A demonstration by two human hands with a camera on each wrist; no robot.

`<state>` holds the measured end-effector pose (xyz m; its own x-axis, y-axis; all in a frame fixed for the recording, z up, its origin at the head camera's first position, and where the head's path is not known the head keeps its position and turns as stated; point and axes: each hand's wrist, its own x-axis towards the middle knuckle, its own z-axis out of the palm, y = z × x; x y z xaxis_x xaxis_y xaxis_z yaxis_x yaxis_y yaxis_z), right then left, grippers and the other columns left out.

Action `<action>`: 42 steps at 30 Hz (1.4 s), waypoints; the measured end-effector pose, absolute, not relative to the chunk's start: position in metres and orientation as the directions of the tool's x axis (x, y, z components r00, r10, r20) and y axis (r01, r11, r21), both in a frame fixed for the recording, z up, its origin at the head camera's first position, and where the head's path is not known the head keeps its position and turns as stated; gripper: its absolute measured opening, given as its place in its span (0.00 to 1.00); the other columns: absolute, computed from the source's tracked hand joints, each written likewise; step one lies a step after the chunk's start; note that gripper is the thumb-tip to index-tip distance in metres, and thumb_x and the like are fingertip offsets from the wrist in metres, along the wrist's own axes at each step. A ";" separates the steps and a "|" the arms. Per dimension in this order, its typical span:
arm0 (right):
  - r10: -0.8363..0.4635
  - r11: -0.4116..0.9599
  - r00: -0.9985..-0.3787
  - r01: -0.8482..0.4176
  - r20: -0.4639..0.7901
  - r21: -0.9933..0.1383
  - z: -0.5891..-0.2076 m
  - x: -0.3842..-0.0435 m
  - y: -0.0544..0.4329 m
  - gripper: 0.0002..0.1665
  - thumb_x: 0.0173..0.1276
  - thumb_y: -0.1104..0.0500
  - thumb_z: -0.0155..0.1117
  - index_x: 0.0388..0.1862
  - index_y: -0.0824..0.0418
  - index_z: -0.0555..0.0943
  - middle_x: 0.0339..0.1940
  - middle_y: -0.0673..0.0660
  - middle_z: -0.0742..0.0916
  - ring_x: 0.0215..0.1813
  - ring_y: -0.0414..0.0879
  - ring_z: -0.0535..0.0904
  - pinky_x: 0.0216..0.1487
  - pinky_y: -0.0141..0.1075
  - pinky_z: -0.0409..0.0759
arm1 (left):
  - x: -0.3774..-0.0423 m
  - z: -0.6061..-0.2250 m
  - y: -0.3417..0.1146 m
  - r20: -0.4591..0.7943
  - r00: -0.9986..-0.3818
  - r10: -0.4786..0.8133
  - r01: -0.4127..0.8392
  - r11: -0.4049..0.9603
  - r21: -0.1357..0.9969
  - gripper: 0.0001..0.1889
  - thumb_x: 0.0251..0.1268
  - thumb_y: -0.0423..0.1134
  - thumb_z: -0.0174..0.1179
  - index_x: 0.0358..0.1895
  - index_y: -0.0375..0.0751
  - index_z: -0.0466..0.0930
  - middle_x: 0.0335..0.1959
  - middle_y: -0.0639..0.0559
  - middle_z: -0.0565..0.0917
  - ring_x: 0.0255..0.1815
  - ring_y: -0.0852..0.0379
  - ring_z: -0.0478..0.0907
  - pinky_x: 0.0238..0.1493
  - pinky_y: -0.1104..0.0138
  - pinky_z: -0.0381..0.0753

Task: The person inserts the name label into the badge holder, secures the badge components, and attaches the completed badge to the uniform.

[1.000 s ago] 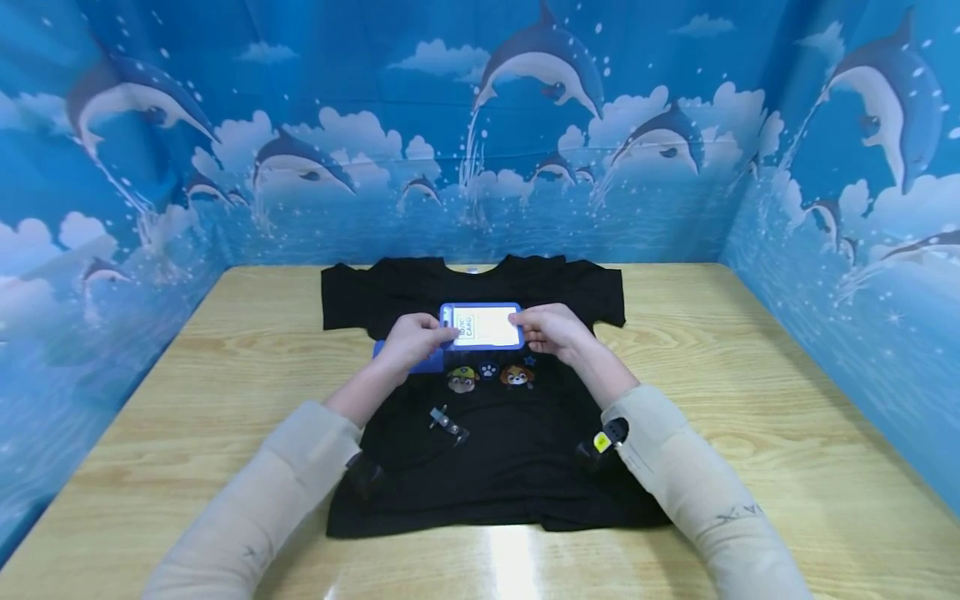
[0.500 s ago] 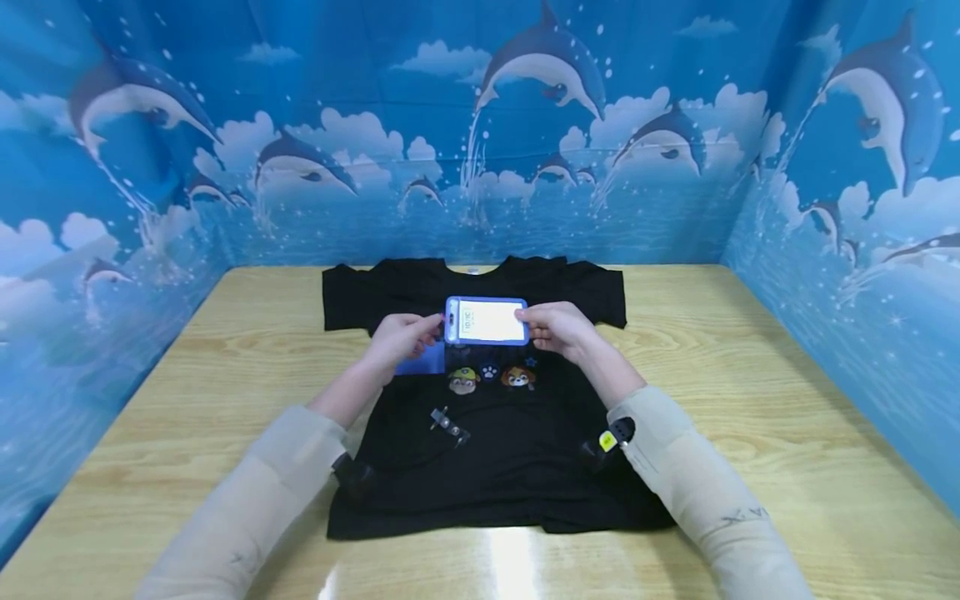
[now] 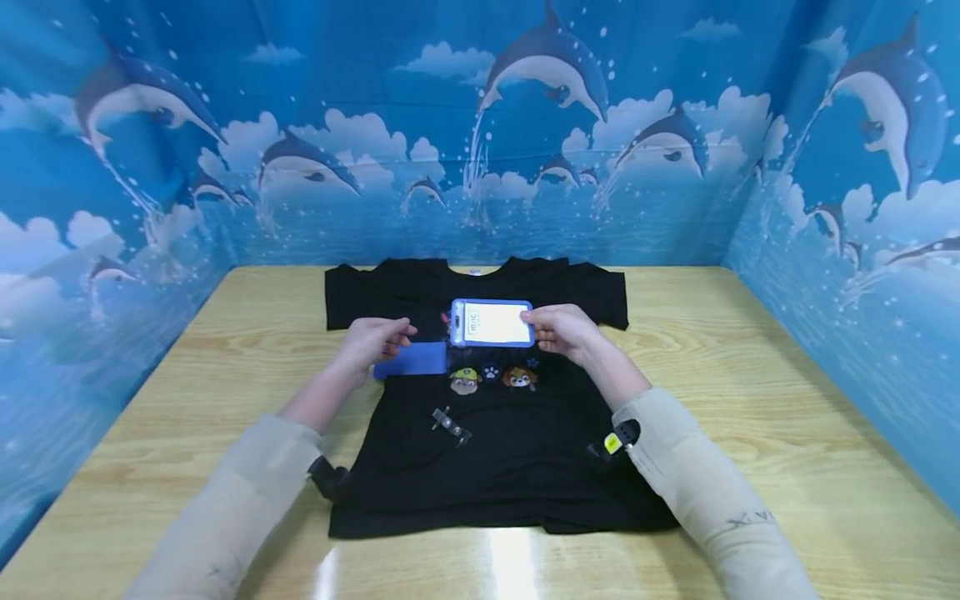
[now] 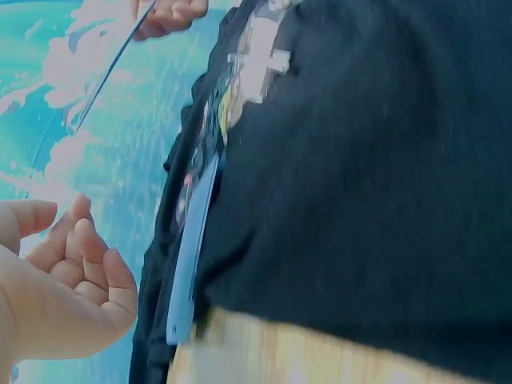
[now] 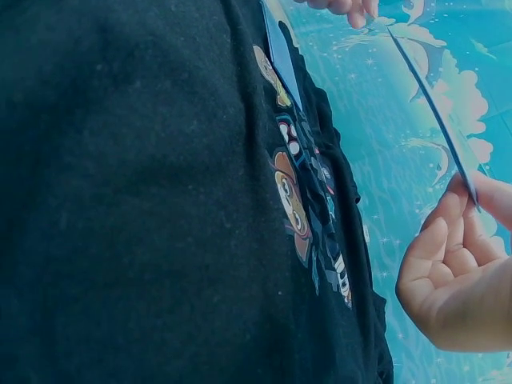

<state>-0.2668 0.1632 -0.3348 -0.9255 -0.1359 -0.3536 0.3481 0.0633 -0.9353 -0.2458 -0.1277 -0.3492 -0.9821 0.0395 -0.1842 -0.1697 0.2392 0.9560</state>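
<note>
My right hand [image 3: 562, 332] pinches the right end of a blue-framed ID card holder [image 3: 492, 323] between thumb and fingers, above a black T-shirt [image 3: 480, 475]. A white card lettered "ID/IC CARD" shows in its window. Edge-on, the holder [image 5: 436, 116] appears as a thin line in the right wrist view. My left hand [image 3: 372, 340] is apart from it to the left, its fingers loosely curled round nothing, as the left wrist view shows. Just beyond that hand, a flat blue rectangular piece [image 3: 412, 359] lies on the shirt. A clear strap clip with metal parts [image 3: 451, 427] rests lower on the shirt.
The shirt is spread on a wooden table [image 3: 750, 375], neck at the far side, with cartoon dog faces [image 3: 519, 377] printed on its chest. A blue dolphin-print curtain [image 3: 480, 200] rises behind the table and along both sides.
My left hand has let go of the card holder and moved left, over the blue piece. The right hand keeps its pinch, and the holder has shifted slightly right.
</note>
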 end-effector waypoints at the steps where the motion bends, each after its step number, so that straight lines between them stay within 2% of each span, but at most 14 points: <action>1: -0.137 0.062 -0.926 0.347 -0.353 -0.936 -0.335 -0.267 0.163 0.07 0.64 0.60 0.63 0.34 0.63 0.78 0.18 0.50 0.78 0.23 0.40 0.72 0.26 0.29 0.72 | -0.246 -0.350 -0.131 -0.179 -0.983 0.038 -0.164 0.247 0.955 0.20 0.69 0.43 0.51 0.48 0.25 0.77 0.20 0.58 0.78 0.24 0.61 0.72 0.32 0.67 0.74; 7: -0.145 0.069 -0.927 0.338 -0.345 -0.938 -0.335 -0.268 0.164 0.09 0.64 0.59 0.62 0.37 0.65 0.77 0.19 0.50 0.79 0.23 0.40 0.72 0.27 0.29 0.72 | -0.249 -0.351 -0.152 -0.168 -0.985 0.039 -0.141 0.373 0.917 0.20 0.69 0.41 0.50 0.49 0.23 0.75 0.22 0.54 0.80 0.27 0.58 0.73 0.34 0.68 0.74; 12: -0.139 0.069 -0.930 0.335 -0.341 -0.940 -0.336 -0.268 0.164 0.10 0.65 0.59 0.62 0.39 0.65 0.77 0.20 0.51 0.79 0.23 0.40 0.72 0.27 0.29 0.72 | -0.253 -0.358 -0.164 -0.207 -0.978 0.024 -0.174 0.449 0.876 0.18 0.67 0.41 0.54 0.50 0.27 0.76 0.36 0.44 0.82 0.38 0.52 0.74 0.40 0.63 0.73; 14: -0.136 0.070 -0.930 0.334 -0.341 -0.940 -0.337 -0.268 0.164 0.10 0.65 0.59 0.61 0.39 0.65 0.77 0.20 0.51 0.79 0.23 0.40 0.72 0.27 0.29 0.72 | -0.255 -0.361 -0.168 -0.221 -0.975 0.020 -0.185 0.470 0.863 0.17 0.66 0.40 0.55 0.50 0.29 0.77 0.40 0.43 0.81 0.39 0.51 0.74 0.40 0.63 0.72; 19: -0.138 0.063 -0.931 0.333 -0.339 -0.941 -0.336 -0.268 0.165 0.09 0.65 0.59 0.61 0.39 0.65 0.77 0.20 0.51 0.79 0.23 0.40 0.72 0.27 0.29 0.72 | -0.260 -0.365 -0.175 -0.237 -0.971 0.043 -0.181 0.518 0.836 0.17 0.63 0.36 0.57 0.52 0.31 0.76 0.33 0.47 0.79 0.27 0.55 0.72 0.27 0.67 0.70; 22: -0.144 0.061 -0.931 0.329 -0.335 -0.942 -0.336 -0.268 0.165 0.10 0.65 0.59 0.61 0.39 0.65 0.77 0.20 0.51 0.79 0.23 0.40 0.72 0.27 0.29 0.72 | -0.263 -0.367 -0.178 -0.248 -0.966 0.072 -0.170 0.545 0.821 0.18 0.62 0.34 0.58 0.54 0.31 0.75 0.32 0.47 0.79 0.25 0.57 0.71 0.25 0.68 0.69; 31: -0.140 0.065 -0.933 0.324 -0.330 -0.944 -0.337 -0.268 0.165 0.09 0.65 0.59 0.61 0.38 0.65 0.78 0.20 0.51 0.79 0.23 0.40 0.72 0.27 0.29 0.72 | -0.272 -0.371 -0.178 -0.268 -0.960 0.082 -0.155 0.643 0.750 0.18 0.61 0.33 0.59 0.54 0.31 0.75 0.46 0.40 0.76 0.33 0.53 0.72 0.31 0.66 0.72; 35: -0.135 0.073 -0.934 0.324 -0.331 -0.943 -0.338 -0.267 0.165 0.11 0.65 0.59 0.61 0.39 0.67 0.78 0.20 0.51 0.79 0.23 0.40 0.72 0.27 0.29 0.72 | -0.274 -0.372 -0.176 -0.256 -0.961 0.101 -0.122 0.680 0.723 0.18 0.60 0.35 0.60 0.53 0.29 0.75 0.53 0.35 0.73 0.46 0.46 0.72 0.44 0.59 0.73; 38: -0.131 0.080 -0.934 0.324 -0.332 -0.943 -0.338 -0.267 0.165 0.13 0.65 0.58 0.61 0.42 0.67 0.77 0.21 0.51 0.79 0.24 0.40 0.72 0.27 0.29 0.72 | -0.274 -0.373 -0.175 -0.268 -0.957 0.109 -0.123 0.686 0.717 0.19 0.60 0.35 0.60 0.53 0.29 0.75 0.57 0.34 0.71 0.54 0.43 0.69 0.53 0.55 0.71; 42: -0.128 0.085 -0.934 0.323 -0.332 -0.942 -0.338 -0.266 0.165 0.13 0.65 0.58 0.61 0.42 0.67 0.77 0.21 0.51 0.79 0.24 0.40 0.72 0.27 0.29 0.72 | -0.275 -0.373 -0.174 -0.294 -0.950 0.106 -0.142 0.693 0.707 0.19 0.60 0.36 0.61 0.53 0.30 0.75 0.58 0.34 0.70 0.56 0.42 0.68 0.55 0.54 0.69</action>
